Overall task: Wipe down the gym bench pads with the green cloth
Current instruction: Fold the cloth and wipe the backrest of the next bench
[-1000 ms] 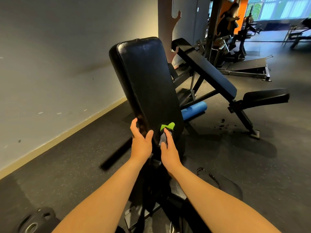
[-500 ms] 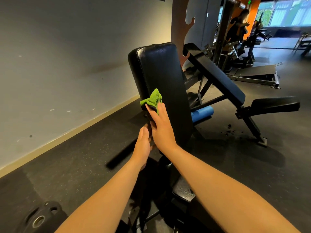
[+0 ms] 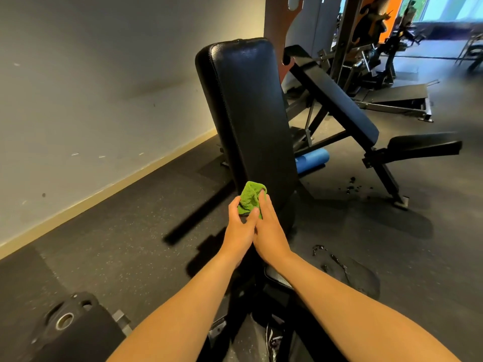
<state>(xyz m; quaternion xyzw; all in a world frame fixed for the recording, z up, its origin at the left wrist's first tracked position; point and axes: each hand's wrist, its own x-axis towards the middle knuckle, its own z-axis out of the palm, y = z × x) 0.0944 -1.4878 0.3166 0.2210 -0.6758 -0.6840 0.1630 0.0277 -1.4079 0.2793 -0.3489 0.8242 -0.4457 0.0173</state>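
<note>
A black upright back pad (image 3: 248, 108) of a gym bench stands in front of me, tilted slightly away. A bunched green cloth (image 3: 250, 198) lies against the pad's lower left edge. My left hand (image 3: 239, 231) grips the cloth from below, thumb and fingers round it. My right hand (image 3: 269, 231) holds the cloth's right side, fingers pressing it to the pad. Both hands touch each other. The bench's seat pad (image 3: 277, 279) is mostly hidden beneath my forearms.
A grey wall (image 3: 91, 87) runs along the left. A second incline bench (image 3: 339, 105) with a black seat (image 3: 423, 147) stands at the right, a blue foam roller (image 3: 311, 159) beneath it. A weight plate (image 3: 65, 320) lies at the lower left. A person (image 3: 371, 24) stands far back.
The cloth has gone from mid-height on the pad down to its lower edge. My left hand now grips the cloth together with the right.
</note>
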